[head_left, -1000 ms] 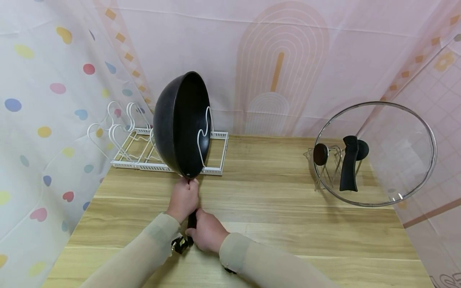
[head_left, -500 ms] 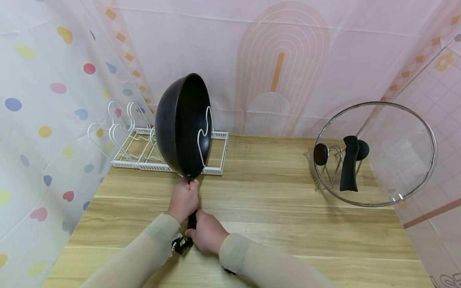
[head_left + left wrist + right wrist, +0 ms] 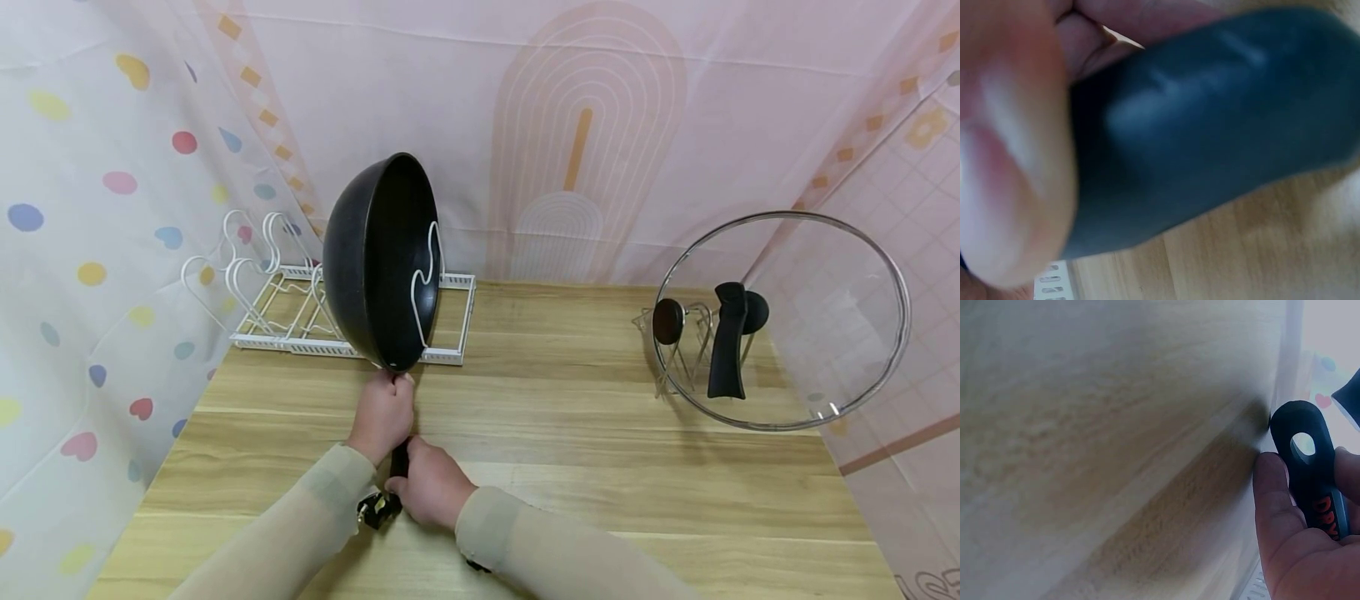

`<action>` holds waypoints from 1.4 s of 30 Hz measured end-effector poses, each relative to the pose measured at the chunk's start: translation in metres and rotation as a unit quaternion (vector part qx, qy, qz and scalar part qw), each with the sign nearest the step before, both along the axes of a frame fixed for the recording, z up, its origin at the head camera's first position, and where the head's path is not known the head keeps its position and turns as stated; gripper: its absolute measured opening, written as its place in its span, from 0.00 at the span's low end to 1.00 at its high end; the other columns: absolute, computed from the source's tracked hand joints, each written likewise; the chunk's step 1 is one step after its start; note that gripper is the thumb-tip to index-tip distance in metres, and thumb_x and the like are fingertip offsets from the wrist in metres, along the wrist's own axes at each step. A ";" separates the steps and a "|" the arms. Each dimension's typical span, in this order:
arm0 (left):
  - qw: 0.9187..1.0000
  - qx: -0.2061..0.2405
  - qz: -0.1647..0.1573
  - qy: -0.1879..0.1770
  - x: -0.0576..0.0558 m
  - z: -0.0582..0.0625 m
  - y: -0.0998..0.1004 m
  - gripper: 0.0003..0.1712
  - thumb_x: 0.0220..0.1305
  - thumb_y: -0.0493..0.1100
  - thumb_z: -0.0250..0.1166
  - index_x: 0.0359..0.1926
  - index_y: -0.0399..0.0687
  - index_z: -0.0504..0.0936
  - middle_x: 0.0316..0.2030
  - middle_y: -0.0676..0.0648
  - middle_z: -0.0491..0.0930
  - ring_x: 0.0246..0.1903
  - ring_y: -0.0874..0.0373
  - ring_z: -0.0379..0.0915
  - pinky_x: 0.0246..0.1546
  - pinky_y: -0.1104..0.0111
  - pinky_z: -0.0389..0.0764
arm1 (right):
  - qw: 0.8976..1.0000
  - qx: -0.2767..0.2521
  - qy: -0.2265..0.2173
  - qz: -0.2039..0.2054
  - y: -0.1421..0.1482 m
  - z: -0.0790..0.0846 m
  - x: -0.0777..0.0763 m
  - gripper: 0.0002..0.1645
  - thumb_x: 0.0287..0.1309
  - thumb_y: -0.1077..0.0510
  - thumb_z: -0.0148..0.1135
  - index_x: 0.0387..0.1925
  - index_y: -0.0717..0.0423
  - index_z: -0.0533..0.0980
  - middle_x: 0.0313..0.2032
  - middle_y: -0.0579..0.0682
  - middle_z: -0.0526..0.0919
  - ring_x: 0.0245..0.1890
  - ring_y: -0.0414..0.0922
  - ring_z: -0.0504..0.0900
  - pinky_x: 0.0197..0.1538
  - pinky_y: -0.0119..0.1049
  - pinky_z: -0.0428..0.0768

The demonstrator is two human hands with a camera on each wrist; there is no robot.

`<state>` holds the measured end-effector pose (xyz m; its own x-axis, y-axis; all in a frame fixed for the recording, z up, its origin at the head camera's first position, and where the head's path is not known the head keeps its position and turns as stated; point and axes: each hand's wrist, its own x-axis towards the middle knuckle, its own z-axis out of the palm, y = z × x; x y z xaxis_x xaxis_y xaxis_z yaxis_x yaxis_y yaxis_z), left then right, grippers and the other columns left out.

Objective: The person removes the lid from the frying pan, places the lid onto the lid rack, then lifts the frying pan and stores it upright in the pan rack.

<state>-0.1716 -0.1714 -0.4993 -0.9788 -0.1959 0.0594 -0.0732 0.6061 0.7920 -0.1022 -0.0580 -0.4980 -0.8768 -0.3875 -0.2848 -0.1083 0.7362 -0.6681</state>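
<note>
A black wok point(image 3: 401, 258) stands on its side in a white wire rack point(image 3: 450, 354), its hollow facing right and its handle point(image 3: 400, 460) toward me. Just below the rim, my left hand point(image 3: 382, 414) grips the handle. My right hand point(image 3: 433, 482) holds the same handle nearer its end. In the left wrist view the dark handle point(image 3: 1216, 125) fills the middle, with the thumb and fingers around it. The right wrist view shows the handle's holed end point(image 3: 1302, 434) between thumb and fingers, with red lettering on it.
At the right, a glass lid point(image 3: 825, 333) with a black handle leans upright in a small metal wire stand point(image 3: 697, 350). White wire dividers point(image 3: 247, 275) rise from the rack left of the wok. Patterned curtains point(image 3: 465, 100) close off the table's back and sides.
Over the first half second the wok tipped slightly to the right and down. Since then it has stayed still, with both hands keeping their hold on the handle.
</note>
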 end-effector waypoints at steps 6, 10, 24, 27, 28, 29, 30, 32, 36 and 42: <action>1.000 0.004 -0.001 -0.010 -0.001 0.000 -0.001 0.18 0.76 0.45 0.46 0.27 0.44 0.69 0.24 0.44 0.66 0.29 0.45 0.67 0.36 0.54 0.76 | 1.000 0.006 0.000 0.006 0.000 -0.001 0.000 0.28 0.67 0.49 0.70 0.61 0.59 0.73 0.52 0.55 0.87 0.54 0.44 0.86 0.55 0.35 0.84; 1.000 0.004 -0.002 -0.017 -0.001 -0.001 -0.001 0.18 0.76 0.45 0.46 0.27 0.44 0.69 0.24 0.44 0.65 0.28 0.45 0.66 0.36 0.56 0.75 | 1.000 0.008 0.001 0.006 -0.001 -0.001 0.000 0.29 0.68 0.50 0.70 0.63 0.59 0.73 0.52 0.56 0.87 0.55 0.44 0.86 0.56 0.35 0.84; 1.000 -0.002 -0.004 -0.026 -0.001 0.000 -0.002 0.18 0.76 0.46 0.46 0.29 0.42 0.71 0.30 0.37 0.74 0.32 0.43 0.69 0.43 0.46 0.79 | 1.000 0.016 -0.007 -0.010 -0.003 -0.004 0.001 0.30 0.66 0.48 0.71 0.62 0.60 0.73 0.52 0.56 0.88 0.54 0.45 0.86 0.55 0.36 0.84; 1.000 -0.002 -0.004 -0.027 -0.001 -0.001 -0.003 0.18 0.76 0.46 0.46 0.29 0.42 0.71 0.30 0.37 0.74 0.32 0.43 0.69 0.43 0.47 0.79 | 1.000 0.016 -0.008 -0.012 -0.004 -0.004 0.001 0.30 0.67 0.48 0.71 0.61 0.59 0.73 0.52 0.56 0.87 0.54 0.44 0.86 0.55 0.36 0.84; 1.000 -0.003 -0.005 -0.028 -0.001 -0.001 -0.003 0.18 0.76 0.46 0.46 0.29 0.43 0.70 0.30 0.38 0.73 0.32 0.43 0.69 0.42 0.47 0.79 | 1.000 0.015 -0.008 -0.012 -0.004 -0.004 0.000 0.30 0.66 0.48 0.71 0.61 0.59 0.73 0.51 0.55 0.87 0.53 0.44 0.86 0.55 0.36 0.84; 1.000 -0.004 -0.005 -0.029 -0.001 -0.001 -0.003 0.18 0.76 0.46 0.46 0.29 0.43 0.70 0.29 0.38 0.73 0.32 0.43 0.69 0.42 0.48 0.79 | 1.000 0.015 -0.009 -0.012 -0.004 -0.004 0.000 0.30 0.67 0.48 0.71 0.62 0.59 0.73 0.51 0.55 0.88 0.53 0.44 0.86 0.54 0.36 0.84; 1.000 -0.005 -0.005 -0.030 -0.001 -0.001 -0.003 0.18 0.76 0.46 0.46 0.29 0.43 0.70 0.29 0.38 0.73 0.32 0.43 0.69 0.42 0.48 0.79 | 1.000 0.014 -0.010 -0.012 -0.004 -0.004 0.000 0.30 0.67 0.48 0.71 0.62 0.59 0.73 0.51 0.55 0.87 0.53 0.43 0.86 0.54 0.36 0.84; 0.999 -0.006 -0.006 -0.033 -0.001 -0.001 -0.003 0.18 0.77 0.46 0.46 0.29 0.43 0.70 0.29 0.39 0.73 0.31 0.44 0.69 0.42 0.49 0.78 | 1.000 0.015 -0.013 -0.012 -0.004 -0.004 0.000 0.31 0.67 0.47 0.71 0.63 0.59 0.73 0.52 0.55 0.87 0.53 0.43 0.86 0.54 0.35 0.84; 0.999 -0.008 -0.008 -0.035 0.000 0.000 -0.003 0.18 0.77 0.46 0.45 0.30 0.43 0.70 0.29 0.39 0.73 0.31 0.44 0.69 0.42 0.49 0.78 | 1.000 0.016 -0.016 -0.010 -0.004 -0.003 0.000 0.32 0.67 0.47 0.71 0.63 0.59 0.73 0.52 0.55 0.88 0.53 0.43 0.86 0.53 0.35 0.84; 1.000 -0.008 -0.006 -0.029 0.000 0.001 -0.002 0.18 0.77 0.46 0.46 0.30 0.43 0.70 0.30 0.38 0.73 0.32 0.44 0.69 0.43 0.48 0.79 | 1.000 0.015 -0.012 -0.007 -0.003 -0.003 0.000 0.31 0.67 0.48 0.71 0.63 0.59 0.73 0.50 0.55 0.88 0.52 0.43 0.86 0.52 0.35 0.84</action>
